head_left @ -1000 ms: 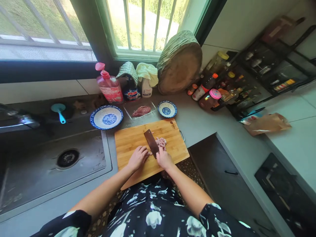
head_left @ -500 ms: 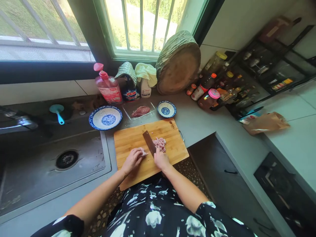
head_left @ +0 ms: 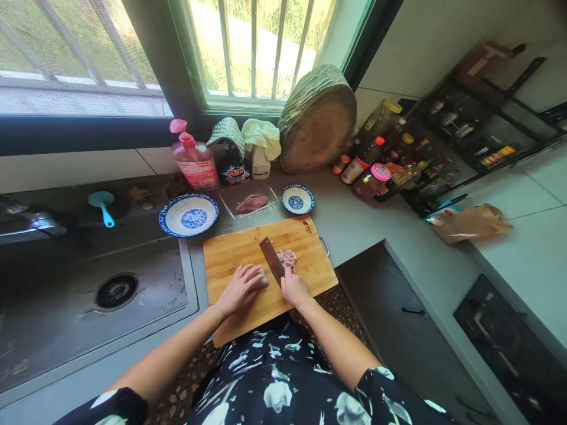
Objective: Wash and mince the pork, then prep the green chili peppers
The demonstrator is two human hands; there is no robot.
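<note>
Cleaver (head_left: 271, 260) shifted against meat (head_left: 287, 258), board logo unreadable

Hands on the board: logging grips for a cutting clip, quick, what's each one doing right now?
Left hand: pressed on the meat at the blade, nothing gripped.
Right hand: closed on the cleaver handle.

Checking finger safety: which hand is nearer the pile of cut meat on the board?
Right. The right hand grips the cleaver just below the pile; the left hand rests across the blade.
</note>
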